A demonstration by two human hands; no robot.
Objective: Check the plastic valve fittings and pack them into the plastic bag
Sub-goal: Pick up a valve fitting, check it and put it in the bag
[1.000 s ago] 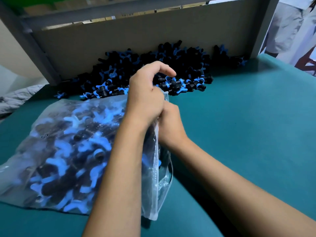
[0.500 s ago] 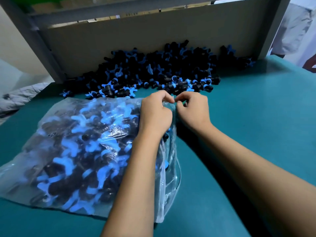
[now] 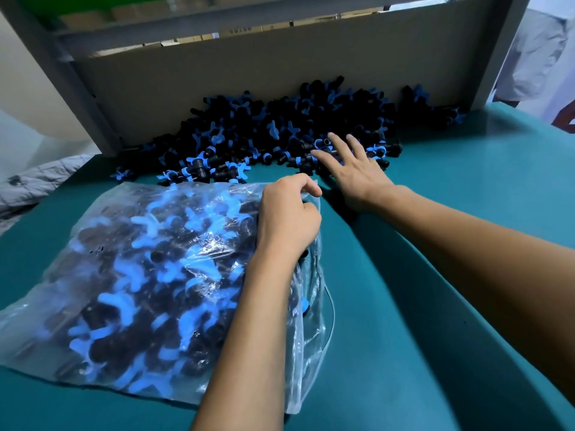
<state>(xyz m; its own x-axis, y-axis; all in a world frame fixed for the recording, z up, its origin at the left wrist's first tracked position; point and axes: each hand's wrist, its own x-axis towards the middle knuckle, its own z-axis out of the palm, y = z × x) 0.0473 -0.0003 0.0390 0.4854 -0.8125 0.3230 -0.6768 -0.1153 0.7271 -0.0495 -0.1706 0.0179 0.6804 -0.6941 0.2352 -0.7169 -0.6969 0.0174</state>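
Note:
A clear plastic bag point(image 3: 102, 275), stuffed with black valve fittings that have blue handles, lies on the teal table at the left. My left hand point(image 3: 287, 219) grips the bag's open edge at its upper right corner. A loose pile of the same fittings point(image 3: 264, 135) lies along the back of the table against a cardboard sheet. My right hand point(image 3: 351, 169) reaches over the near edge of that pile, fingers straight and spread, touching fittings and holding nothing.
A grey metal frame point(image 3: 81, 91) with a brown cardboard sheet point(image 3: 249, 63) walls off the back of the teal table point(image 3: 451, 244). A person in light clothes point(image 3: 541, 57) stands at the far right. Grey quilted fabric point(image 3: 37, 178) lies at the left edge.
My right hand has let go of the bag's edge and moved forward onto the pile of fittings. My left hand keeps its grip on the bag's mouth.

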